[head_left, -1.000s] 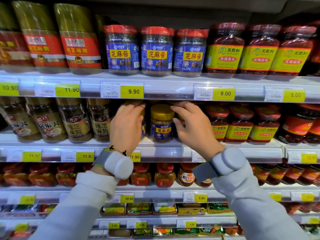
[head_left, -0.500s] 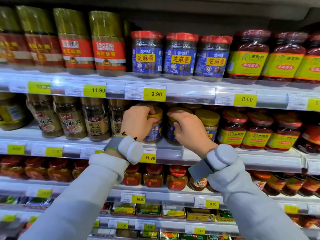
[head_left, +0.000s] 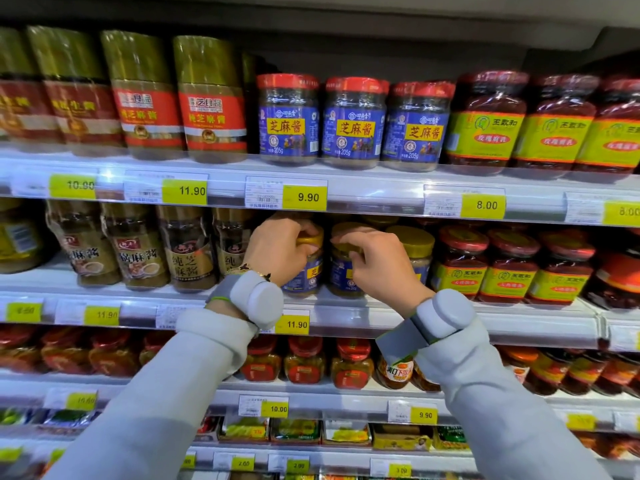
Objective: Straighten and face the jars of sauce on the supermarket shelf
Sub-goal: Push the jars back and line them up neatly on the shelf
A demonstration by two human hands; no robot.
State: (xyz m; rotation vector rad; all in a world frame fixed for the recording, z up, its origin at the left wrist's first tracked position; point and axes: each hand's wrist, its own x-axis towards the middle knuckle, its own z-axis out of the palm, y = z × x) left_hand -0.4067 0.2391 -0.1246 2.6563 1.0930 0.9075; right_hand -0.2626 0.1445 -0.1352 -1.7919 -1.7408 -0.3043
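Three gold-lidded sesame sauce jars with blue labels stand at the front of the second shelf (head_left: 346,308). My left hand (head_left: 277,249) grips the left jar (head_left: 309,273) round its lid and upper body. My right hand (head_left: 375,259) grips the middle jar (head_left: 337,271) by its gold lid; the hand hides most of that label. The right jar (head_left: 414,245) stands free just beyond my right hand, its label largely hidden.
Brown sesame paste jars (head_left: 187,252) stand left of my hands, red-lidded jars with green labels (head_left: 460,263) to the right. The shelf above holds blue-labelled red-lidded jars (head_left: 353,123) facing out. Lower shelves carry chili jars (head_left: 304,360) and packets.
Both hands have closed onto the lids of two neighbouring gold-lidded jars. The view has shifted so the shelves sit further right and lower in frame.
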